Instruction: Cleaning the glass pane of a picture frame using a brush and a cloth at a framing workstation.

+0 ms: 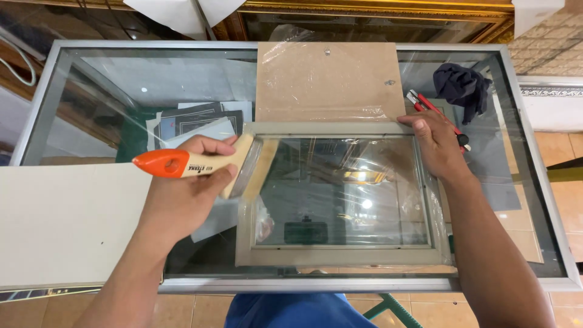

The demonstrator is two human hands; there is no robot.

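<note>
My left hand point(185, 194) grips a wide paintbrush point(209, 164) with a pale wooden handle and orange end. Its bristles rest on the left edge of a grey-green picture frame point(340, 257) that lies flat on the glass table top point(109, 103). A glass pane fills the frame and clear plastic wrap clings around it. My right hand point(437, 143) presses on the frame's upper right corner, fingers flat. A brown backing board point(328, 79) with small metal hangers lies just beyond the frame.
A white board point(67, 225) covers the table's near left. A dark cloth point(461, 85) and red-handled pliers point(428, 104) lie at the far right. Papers and mat boards point(194, 121) show beneath the glass. A gilt frame point(376, 9) runs along the back.
</note>
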